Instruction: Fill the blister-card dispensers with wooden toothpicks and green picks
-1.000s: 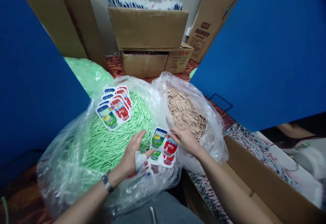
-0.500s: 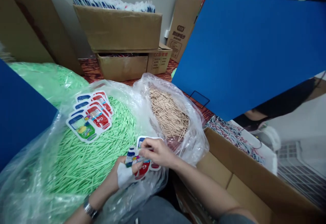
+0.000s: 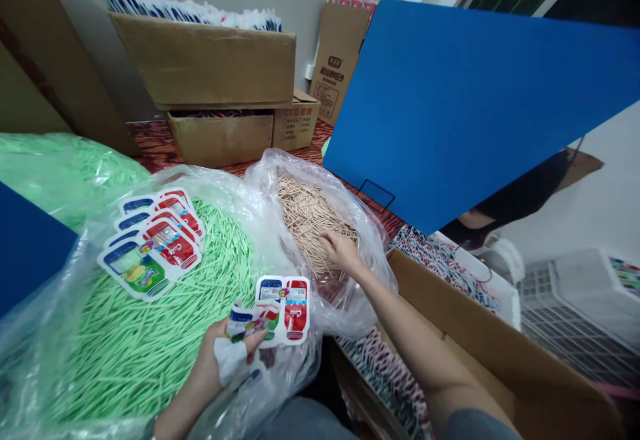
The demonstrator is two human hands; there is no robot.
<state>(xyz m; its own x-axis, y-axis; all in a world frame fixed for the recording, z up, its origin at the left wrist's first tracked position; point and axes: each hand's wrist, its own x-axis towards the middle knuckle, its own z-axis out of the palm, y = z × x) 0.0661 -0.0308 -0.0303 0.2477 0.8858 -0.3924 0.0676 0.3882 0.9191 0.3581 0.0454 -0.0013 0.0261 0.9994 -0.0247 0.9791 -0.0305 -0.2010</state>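
Note:
My left hand (image 3: pixel 213 360), with a white wrap around the thumb base, grips several printed plastic pouches (image 3: pixel 296 310) showing blue-and-green and red cola jars. One pouch sticks out flat to the right; the others are bent in the grip. Among thin tan sticks (image 3: pixel 295 207) in a clear plastic bag (image 3: pixel 373 260) is my right hand (image 3: pixel 343 251), its fingers drawn together at the sticks. Whatever is between those fingertips is too small to make out. A fanned stack of similar pouches (image 3: pixel 173 247) lies on light green sticks (image 3: pixel 145 347) in another clear bag (image 3: pixel 200 177).
An open cardboard box (image 3: pixel 450 293) stands on the right, beside a white tub (image 3: pixel 510 307) of striped sticks. Blue panels (image 3: pixel 465 107) slant in from both sides. Stacked cartons (image 3: pixel 210 60) line the wall. Part of another person (image 3: pixel 520 200) shows behind the right panel.
My right hand has left the pouches and moved up and right to the tan sticks. My left hand still holds the pouches. The view has shifted somewhat to the right.

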